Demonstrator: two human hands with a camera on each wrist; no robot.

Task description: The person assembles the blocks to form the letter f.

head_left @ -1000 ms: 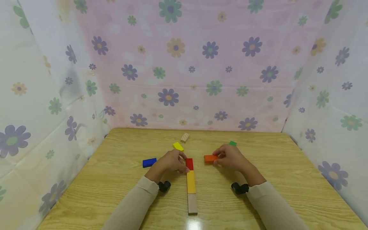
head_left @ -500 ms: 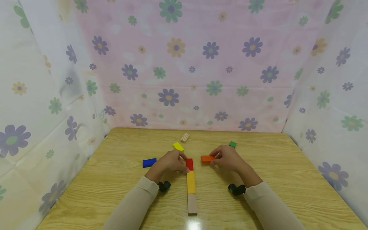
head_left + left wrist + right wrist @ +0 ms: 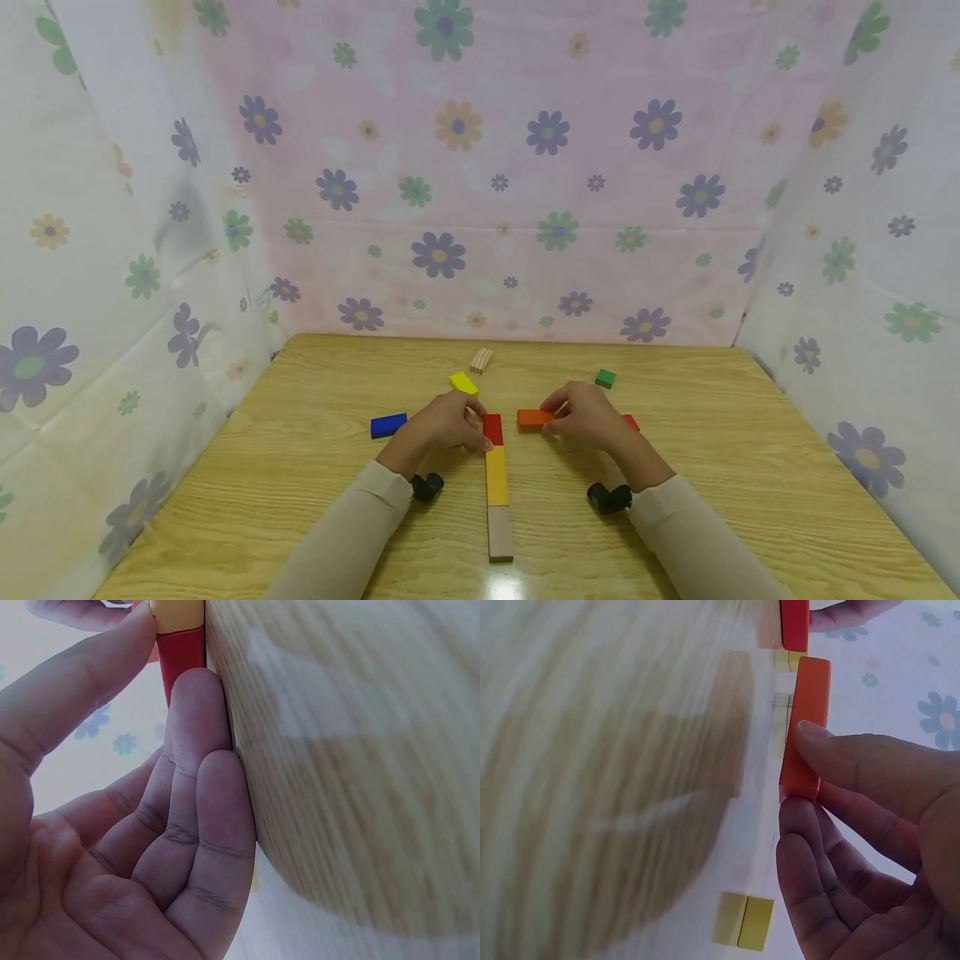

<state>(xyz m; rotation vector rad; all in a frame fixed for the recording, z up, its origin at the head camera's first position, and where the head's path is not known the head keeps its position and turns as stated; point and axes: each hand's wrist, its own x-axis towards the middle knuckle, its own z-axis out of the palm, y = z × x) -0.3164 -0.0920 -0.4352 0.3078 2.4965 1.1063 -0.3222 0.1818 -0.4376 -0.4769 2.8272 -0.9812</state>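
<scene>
Right hand (image 3: 583, 414) pinches orange block (image 3: 531, 419), gap to frame-centre red block (image 3: 492, 428) narrowed; left hand (image 3: 444, 421), relaxed, touches red block.

Orange block (image 3: 529, 419) partly covered by right hand (image 3: 587, 414), outer red block (image 3: 632, 422) partly hidden behind right wrist (image 3: 641, 458), sleeves (image 3: 341, 529) cut off by head view's lower edge.

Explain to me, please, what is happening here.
On the table, a person's right grip pinches an orange block. The left grip touches a red block at the far end of a row, beyond an amber block and a pale brown block. The orange block is near the red one, but apart. A blue block and a green block lie elsewhere.
</scene>
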